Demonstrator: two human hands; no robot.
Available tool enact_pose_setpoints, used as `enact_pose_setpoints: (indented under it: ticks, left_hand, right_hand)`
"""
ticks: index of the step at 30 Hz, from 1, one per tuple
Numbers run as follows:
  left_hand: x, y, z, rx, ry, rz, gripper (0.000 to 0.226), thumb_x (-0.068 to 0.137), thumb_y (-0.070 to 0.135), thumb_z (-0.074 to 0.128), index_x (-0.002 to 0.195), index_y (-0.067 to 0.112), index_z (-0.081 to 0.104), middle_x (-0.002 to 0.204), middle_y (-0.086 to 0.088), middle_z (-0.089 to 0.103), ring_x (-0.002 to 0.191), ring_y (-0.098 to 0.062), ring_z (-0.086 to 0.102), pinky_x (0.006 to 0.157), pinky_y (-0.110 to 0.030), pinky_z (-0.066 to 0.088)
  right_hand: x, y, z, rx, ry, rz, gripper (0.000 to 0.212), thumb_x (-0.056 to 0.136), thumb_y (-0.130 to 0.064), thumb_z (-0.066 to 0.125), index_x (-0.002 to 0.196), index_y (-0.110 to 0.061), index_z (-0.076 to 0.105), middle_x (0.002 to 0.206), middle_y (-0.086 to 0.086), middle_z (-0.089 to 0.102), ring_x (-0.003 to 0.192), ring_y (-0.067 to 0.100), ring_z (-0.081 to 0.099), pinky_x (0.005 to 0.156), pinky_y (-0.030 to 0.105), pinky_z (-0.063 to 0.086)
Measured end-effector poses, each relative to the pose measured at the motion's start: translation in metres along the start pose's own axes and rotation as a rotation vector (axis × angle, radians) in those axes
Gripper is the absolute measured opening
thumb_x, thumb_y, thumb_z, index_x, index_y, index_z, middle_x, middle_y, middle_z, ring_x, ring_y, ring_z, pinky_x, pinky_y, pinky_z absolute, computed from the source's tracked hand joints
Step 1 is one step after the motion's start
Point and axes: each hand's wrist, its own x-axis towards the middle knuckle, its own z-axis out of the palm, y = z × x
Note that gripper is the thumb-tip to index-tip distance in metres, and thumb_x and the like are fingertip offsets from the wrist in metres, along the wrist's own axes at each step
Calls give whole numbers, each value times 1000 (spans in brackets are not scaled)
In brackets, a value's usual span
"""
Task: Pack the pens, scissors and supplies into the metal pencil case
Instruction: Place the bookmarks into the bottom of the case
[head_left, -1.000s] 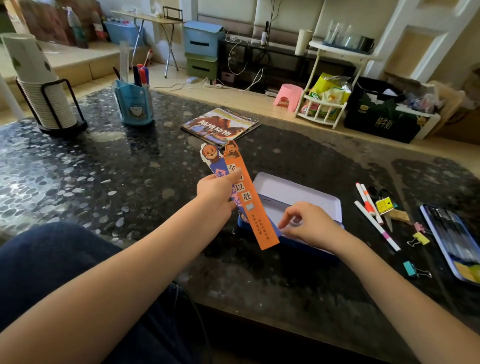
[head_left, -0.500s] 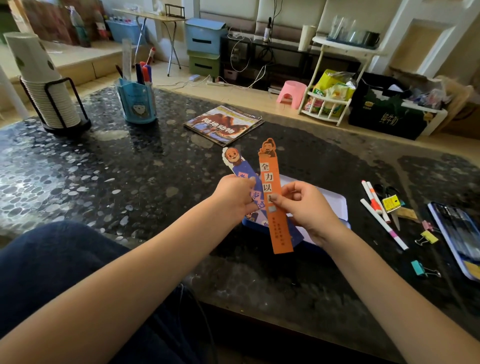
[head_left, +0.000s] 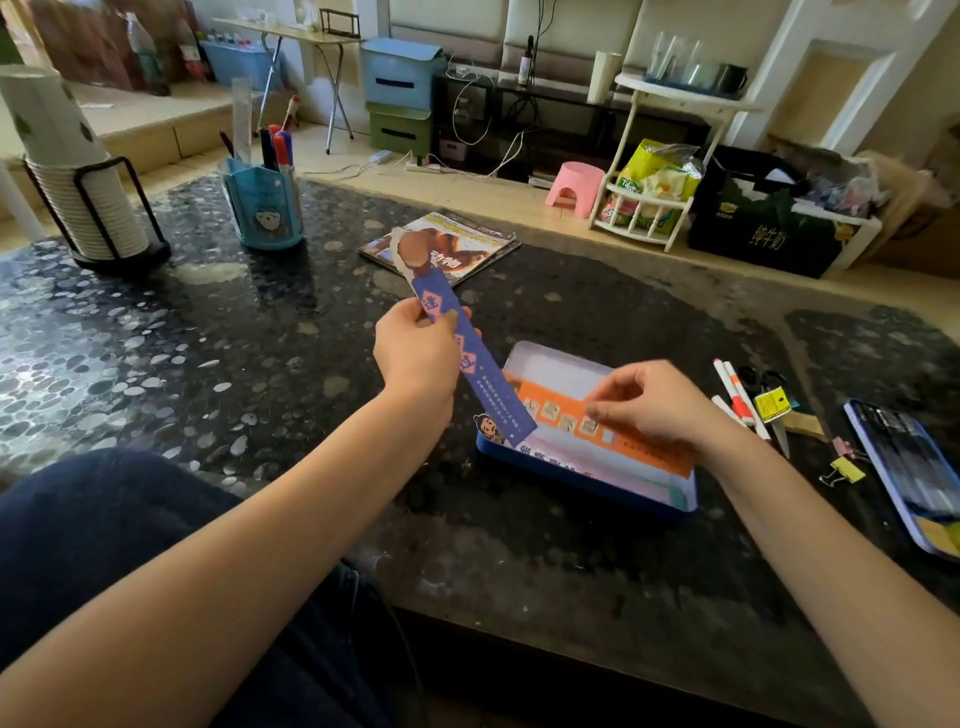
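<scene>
Head view shows, nearest, two bare forearms reaching over a dark speckled worktop (head_left: 156, 332). The left hand (head_left: 415, 353) pinches a blue bookmark (head_left: 467, 358), held slanted, with its lower end over the near left corner of the open metal pencil case (head_left: 582, 475). The right hand (head_left: 654, 400) has its fingers curled down on an orange bookmark (head_left: 550, 410) that lies inside the case. To the right of the case lie white pens (head_left: 737, 397), scissors (head_left: 774, 410), a yellow binder clip (head_left: 844, 470) and the case lid (head_left: 909, 467). Farther back lies a magazine (head_left: 467, 244), and beyond it at the left stand a blue pen holder (head_left: 265, 208) and a stack of paper cups (head_left: 67, 171).
</scene>
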Motion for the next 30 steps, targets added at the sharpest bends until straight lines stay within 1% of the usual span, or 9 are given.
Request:
enact_pose_setpoints:
  ticks: [3, 8, 11, 15, 18, 22, 24, 27, 30]
  left_hand:
    - [2, 2, -2, 76, 33, 162, 20, 91, 10, 55, 75, 22, 60, 80, -2, 69, 75, -18, 68, 74, -39, 58]
    - [1, 5, -3, 196, -3, 288, 23, 90, 11, 56, 71, 24, 58, 72, 5, 66, 69, -12, 63, 59, -26, 51]
    - [6, 6, -4, 392, -133, 193, 16, 89, 11, 53, 76, 17, 62, 77, 1, 68, 73, -18, 68, 60, -30, 57]
    - [10, 4, -2, 693, -315, -7, 11, 89, 10, 44, 86, 6, 55, 94, -14, 69, 85, -29, 69, 79, -44, 56]
    - [1, 0, 5, 863, -401, -76, 18, 92, 10, 42, 101, 2, 54, 110, -17, 61, 99, -32, 60, 80, -37, 50]
    - [2, -3, 9, 812, -427, -193, 16, 90, 9, 47, 104, 3, 52, 109, -21, 59, 99, -32, 61, 74, -39, 48]
    - [2, -2, 8, 825, -469, -223, 15, 89, 9, 49, 102, 4, 51, 102, -19, 59, 88, -29, 62, 76, -39, 51]
    - [0, 0, 8, 887, -504, -209, 10, 90, 10, 47, 98, 6, 50, 90, -12, 56, 74, -21, 56, 61, -32, 47]
    - [10, 0, 6, 813, -421, -187, 3, 90, 9, 46, 88, 9, 49, 100, -15, 60, 91, -26, 62, 77, -41, 54]
  right_hand:
    - [-3, 5, 6, -89, -161, 12, 3, 83, -23, 71, 84, -26, 72, 88, -3, 71, 81, 8, 63, 65, 19, 45]
    - [-3, 9, 19, -75, -157, -13, 3, 83, -21, 72, 83, -23, 72, 89, -1, 71, 85, 9, 64, 71, 21, 50]
    - [-1, 12, 25, -146, -162, -9, 6, 81, -22, 73, 78, -24, 69, 89, 0, 70, 86, 10, 64, 81, 29, 53]
    - [0, 14, 23, -148, -150, -14, 3, 84, -21, 70, 84, -20, 68, 87, -4, 68, 83, 8, 63, 73, 23, 51]
    - [-3, 17, 14, -66, -109, 15, 5, 86, -22, 67, 91, -20, 68, 94, -1, 68, 89, 11, 64, 71, 22, 52]
    - [-6, 24, 10, 20, -54, 45, 6, 91, -24, 61, 95, -21, 64, 96, -3, 64, 83, 7, 61, 62, 17, 46]
    - [-6, 26, 9, 69, -17, 68, 5, 92, -25, 60, 95, -24, 63, 95, -4, 63, 83, 6, 59, 61, 19, 44]
    - [-6, 28, 6, 84, -17, 97, 5, 92, -26, 59, 95, -27, 63, 99, -3, 63, 85, 7, 58, 61, 20, 42]
    - [-6, 27, 8, 11, -90, 66, 8, 91, -25, 61, 97, -25, 66, 101, -3, 63, 89, 8, 59, 64, 18, 44]
